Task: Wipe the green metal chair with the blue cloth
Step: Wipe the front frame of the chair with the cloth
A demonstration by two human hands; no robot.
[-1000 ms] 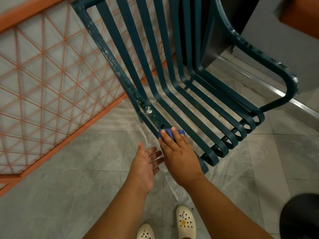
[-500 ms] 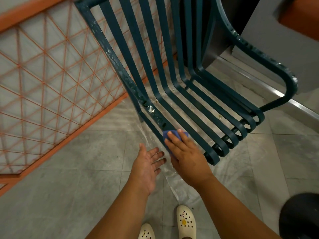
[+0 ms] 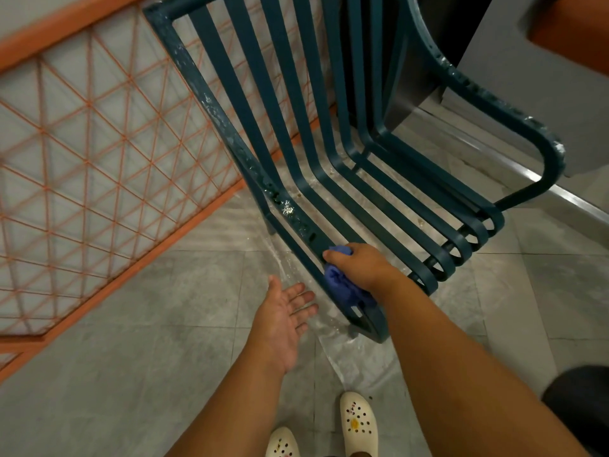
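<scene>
Green metal chair [image 3: 329, 166] stands on the tiled floor [image 3: 131, 324], slatted seat and back, its back toward the orange mesh railing [image 3: 99, 143]. Blue cloth [image 3: 342, 288] is bunched on the nearest seat slat, close to the front left corner of the seat, draped over the slat's edge. Right hand [image 3: 362, 268] grips the cloth, fingers curled around it, pressing it onto the slat. Left hand [image 3: 283, 318] hangs just beside the chair — palm up, fingers spread and relaxed, holding nothing, not touching the chair. White specks and wet patches show along the left frame bar and on the right armrest [image 3: 494, 103]; floor under the seat looks wet. White clogs [image 3: 357, 420] at bottom edge.

Step in hand: wiping the front end of the left-most slat, mid-task by my read. Next move likely calls for dragging the cloth up the speckled frame bar with firm pressure — then the remaining slats and the armrest.
</scene>
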